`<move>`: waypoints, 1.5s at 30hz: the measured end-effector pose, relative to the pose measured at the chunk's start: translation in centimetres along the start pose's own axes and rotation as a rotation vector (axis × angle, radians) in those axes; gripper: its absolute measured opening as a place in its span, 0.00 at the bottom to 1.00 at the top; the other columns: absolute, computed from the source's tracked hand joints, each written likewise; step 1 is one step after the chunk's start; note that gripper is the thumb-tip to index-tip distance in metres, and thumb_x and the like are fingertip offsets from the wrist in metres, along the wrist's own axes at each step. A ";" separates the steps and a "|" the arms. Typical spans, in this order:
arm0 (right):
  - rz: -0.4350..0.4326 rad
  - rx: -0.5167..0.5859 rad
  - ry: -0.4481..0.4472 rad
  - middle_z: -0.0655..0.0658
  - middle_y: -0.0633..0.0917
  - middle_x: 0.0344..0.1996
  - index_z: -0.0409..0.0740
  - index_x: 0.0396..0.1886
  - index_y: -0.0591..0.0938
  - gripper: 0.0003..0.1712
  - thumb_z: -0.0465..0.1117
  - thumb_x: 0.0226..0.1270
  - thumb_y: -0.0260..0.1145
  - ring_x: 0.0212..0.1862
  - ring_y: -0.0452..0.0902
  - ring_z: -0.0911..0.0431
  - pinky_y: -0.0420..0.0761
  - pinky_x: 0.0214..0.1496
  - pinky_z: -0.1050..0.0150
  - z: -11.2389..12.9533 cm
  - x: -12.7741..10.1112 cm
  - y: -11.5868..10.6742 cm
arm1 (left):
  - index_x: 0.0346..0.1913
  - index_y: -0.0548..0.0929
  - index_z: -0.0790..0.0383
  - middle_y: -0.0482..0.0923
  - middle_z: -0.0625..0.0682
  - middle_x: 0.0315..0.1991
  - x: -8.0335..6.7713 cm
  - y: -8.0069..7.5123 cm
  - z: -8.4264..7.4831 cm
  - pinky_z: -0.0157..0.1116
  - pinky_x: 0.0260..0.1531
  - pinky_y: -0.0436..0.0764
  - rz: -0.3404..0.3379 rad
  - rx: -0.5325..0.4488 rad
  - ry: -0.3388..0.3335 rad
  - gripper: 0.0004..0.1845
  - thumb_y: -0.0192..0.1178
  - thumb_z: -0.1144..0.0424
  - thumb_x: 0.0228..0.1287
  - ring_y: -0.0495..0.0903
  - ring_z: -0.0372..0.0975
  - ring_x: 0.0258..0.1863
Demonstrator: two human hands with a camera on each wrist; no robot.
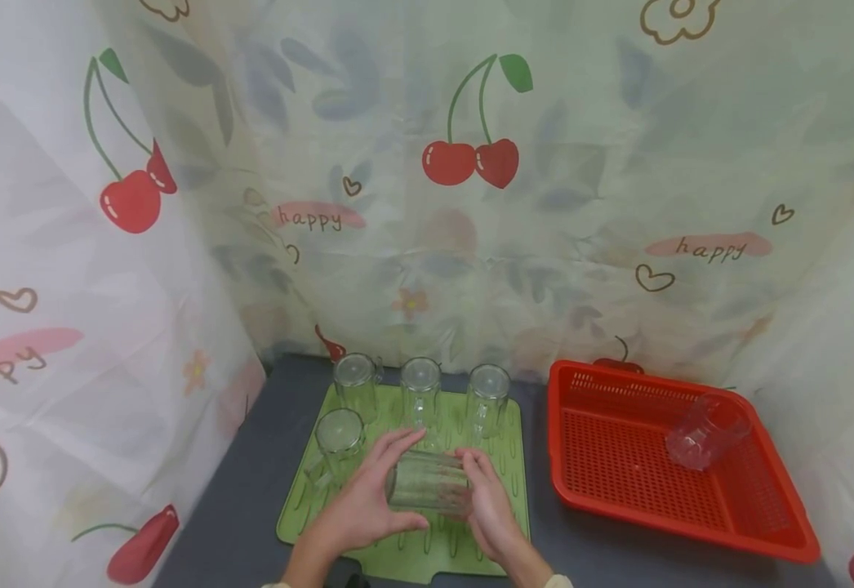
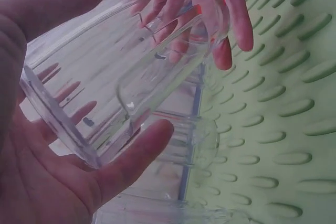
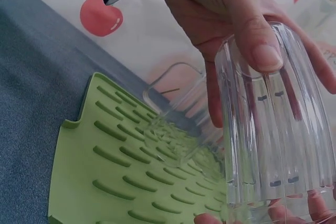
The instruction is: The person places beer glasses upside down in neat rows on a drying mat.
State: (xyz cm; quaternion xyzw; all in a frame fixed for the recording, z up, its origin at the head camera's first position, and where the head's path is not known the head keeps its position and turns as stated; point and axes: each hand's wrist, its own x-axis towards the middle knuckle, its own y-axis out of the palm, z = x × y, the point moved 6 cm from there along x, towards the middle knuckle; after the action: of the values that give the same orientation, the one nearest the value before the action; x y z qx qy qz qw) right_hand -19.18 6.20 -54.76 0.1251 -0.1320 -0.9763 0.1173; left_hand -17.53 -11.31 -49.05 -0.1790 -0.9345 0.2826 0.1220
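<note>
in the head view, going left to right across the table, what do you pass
Green drying mat with upturned glasses, where the left hand and then the right hand hold a ribbed glass between them → bare grey table → red basket → clear glass lying in it.

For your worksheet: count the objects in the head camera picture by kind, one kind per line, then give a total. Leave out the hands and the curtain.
Clear glasses: 6 (four standing upside down on the mat, one held sideways in both hands, one lying in the basket)
Green drying mat: 1
Red basket: 1
Total: 8
</note>
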 end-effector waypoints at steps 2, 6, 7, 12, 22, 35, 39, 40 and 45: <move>-0.003 0.002 -0.001 0.33 0.67 0.73 0.39 0.68 0.60 0.29 0.58 0.85 0.42 0.51 0.84 0.52 0.85 0.55 0.50 0.0 0.0 -0.1 | 0.78 0.56 0.26 0.58 0.44 0.77 0.0 0.1 -0.1 0.57 0.64 0.76 -0.009 -0.002 0.001 0.58 0.82 0.50 0.47 0.65 0.51 0.76; 0.013 0.004 0.007 0.32 0.66 0.73 0.38 0.69 0.60 0.31 0.58 0.85 0.41 0.52 0.84 0.52 0.85 0.55 0.49 -0.1 -0.2 0.0 | 0.75 0.63 0.27 0.65 0.41 0.71 -0.1 0.1 -0.4 0.52 0.63 0.79 -0.048 0.002 0.013 0.52 0.81 0.57 0.50 0.71 0.46 0.71; 0.019 0.005 0.012 0.31 0.66 0.72 0.38 0.69 0.60 0.31 0.58 0.85 0.41 0.53 0.84 0.50 0.86 0.56 0.48 -0.1 -0.3 0.0 | 0.74 0.64 0.27 0.67 0.39 0.70 -0.1 0.0 -0.4 0.51 0.63 0.80 -0.061 0.004 0.015 0.50 0.81 0.57 0.50 0.72 0.45 0.70; 0.039 -0.008 0.032 0.30 0.72 0.67 0.38 0.69 0.61 0.31 0.59 0.85 0.41 0.53 0.85 0.49 0.87 0.53 0.48 -0.4 -0.6 0.1 | 0.67 0.72 0.27 0.69 0.35 0.65 -0.3 -0.3 -0.8 0.50 0.66 0.78 -0.130 0.004 0.022 0.44 0.82 0.56 0.47 0.73 0.39 0.67; 0.076 -0.168 0.059 0.27 0.71 0.69 0.33 0.75 0.60 0.37 0.58 0.84 0.45 0.57 0.83 0.47 0.86 0.53 0.52 -1.0 -0.9 0.1 | 0.66 0.75 0.33 0.70 0.42 0.67 -0.2 -1.0 -1.4 0.48 0.65 0.79 -0.197 0.054 0.129 0.41 0.82 0.57 0.49 0.73 0.39 0.68; 0.095 -0.351 0.007 0.27 0.68 0.73 0.35 0.78 0.61 0.35 0.52 0.83 0.52 0.67 0.73 0.34 0.84 0.60 0.45 0.5 -1.7 -0.6 | 0.68 0.77 0.37 0.70 0.48 0.71 0.4 -2.2 -1.8 0.45 0.54 0.86 -0.317 0.280 0.190 0.44 0.84 0.59 0.44 0.76 0.45 0.67; 0.063 -0.381 0.018 0.29 0.68 0.73 0.37 0.77 0.64 0.34 0.53 0.83 0.52 0.69 0.71 0.33 0.84 0.60 0.46 1.2 -2.0 -1.4 | 0.67 0.78 0.38 0.70 0.46 0.71 0.9 -2.1 -1.8 0.48 0.57 0.84 -0.323 0.377 0.193 0.44 0.85 0.59 0.42 0.75 0.46 0.68; 0.054 -0.385 0.023 0.30 0.69 0.73 0.38 0.76 0.64 0.33 0.53 0.82 0.52 0.69 0.71 0.33 0.84 0.60 0.46 1.3 -2.1 -1.6 | 0.67 0.78 0.38 0.70 0.45 0.71 1.0 -2.1 -1.8 0.49 0.58 0.84 -0.318 0.391 0.187 0.44 0.85 0.59 0.42 0.75 0.46 0.68; -0.010 -0.421 0.033 0.31 0.73 0.71 0.38 0.74 0.68 0.33 0.54 0.81 0.55 0.67 0.74 0.35 0.85 0.59 0.47 2.2 -2.6 -2.8 | 0.67 0.78 0.36 0.70 0.45 0.71 1.5 -1.5 -1.6 0.51 0.59 0.83 -0.302 0.468 0.145 0.44 0.85 0.58 0.43 0.75 0.49 0.68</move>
State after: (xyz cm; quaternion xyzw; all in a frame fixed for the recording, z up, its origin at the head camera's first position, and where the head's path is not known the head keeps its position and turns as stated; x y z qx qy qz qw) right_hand -17.92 10.00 -52.91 0.1143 0.0773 -0.9808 0.1379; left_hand -18.73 -11.09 -46.77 -0.0243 -0.8487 0.4557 0.2673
